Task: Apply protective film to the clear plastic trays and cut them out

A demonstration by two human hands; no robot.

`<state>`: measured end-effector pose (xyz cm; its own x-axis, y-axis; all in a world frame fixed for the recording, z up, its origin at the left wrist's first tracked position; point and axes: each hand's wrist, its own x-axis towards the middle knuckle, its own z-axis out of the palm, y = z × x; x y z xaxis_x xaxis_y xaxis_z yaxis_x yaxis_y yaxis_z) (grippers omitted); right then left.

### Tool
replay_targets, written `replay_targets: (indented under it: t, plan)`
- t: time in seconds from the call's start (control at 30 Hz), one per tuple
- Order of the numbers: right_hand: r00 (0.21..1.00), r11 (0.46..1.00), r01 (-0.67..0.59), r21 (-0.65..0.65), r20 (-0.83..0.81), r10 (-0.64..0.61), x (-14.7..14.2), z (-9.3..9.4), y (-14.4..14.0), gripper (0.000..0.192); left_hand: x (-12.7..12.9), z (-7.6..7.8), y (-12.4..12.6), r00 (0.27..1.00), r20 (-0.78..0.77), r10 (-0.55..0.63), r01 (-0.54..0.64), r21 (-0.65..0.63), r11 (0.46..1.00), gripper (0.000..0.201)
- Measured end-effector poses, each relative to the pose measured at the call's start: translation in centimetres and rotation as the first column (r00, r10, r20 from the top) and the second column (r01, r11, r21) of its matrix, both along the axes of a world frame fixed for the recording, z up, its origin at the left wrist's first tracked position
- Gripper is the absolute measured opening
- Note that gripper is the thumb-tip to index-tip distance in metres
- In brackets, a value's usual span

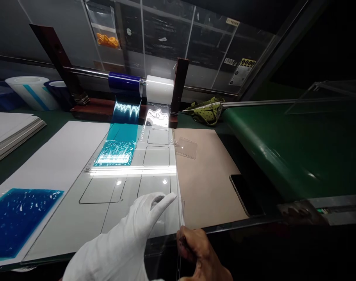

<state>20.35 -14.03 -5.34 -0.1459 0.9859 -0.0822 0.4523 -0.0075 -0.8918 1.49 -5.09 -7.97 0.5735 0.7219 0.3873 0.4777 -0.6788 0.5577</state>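
Observation:
My right hand (195,249), bare, grips a thin clear plastic panel (182,214) by its lower part, near the front edge of the table. The panel stands almost edge-on to me, so its face hardly shows. My left hand (131,230) wears a white glove and is closed in a pinch at the panel's upper corner. How its fingertips meet the clear plastic is hard to make out. Under and beyond the glove lies a glass-like sheet (113,210) with black rectangles drawn on it.
Blue film (124,84) and clear film (159,89) rolls hang on a rod behind the sheet. A small clear piece (187,148) lies on brown board (207,175), near a phone (245,195). A blue film stack (22,222) is left; a green conveyor belt (283,144) runs right.

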Motion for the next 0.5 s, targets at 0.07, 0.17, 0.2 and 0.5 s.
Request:
replay_targets:
  t: [0.07, 0.17, 0.2, 0.5]
  plan:
    - [0.999, 0.992, 0.028, 0.127, -0.047, -0.022, 0.2, -1.0, 0.0, 0.070, 0.7, 0.8, 0.1, 0.998, 0.027, 0.050, -0.055, 0.212, 0.976, 0.072]
    - [0.978, 0.913, 0.197, 0.358, -0.141, -0.156, 1.5, -2.0, 0.3, 0.071, 1.4, 3.2, -0.8, 0.979, -0.070, 0.191, -0.162, 0.302, 0.939, 0.096]
    - [0.966, 0.873, 0.259, 0.413, -0.137, -0.221, 2.4, -2.2, 0.6, 0.069, 1.5, 4.1, -1.2, 0.959, -0.142, 0.246, -0.197, 0.291, 0.936, 0.104]
    - [0.660, 0.891, -0.006, 0.455, 0.671, -0.338, 11.8, -5.0, 7.7, 0.042, 0.1, 4.4, -2.8, 0.920, -0.139, 0.365, -0.364, 0.038, 0.931, 0.114]
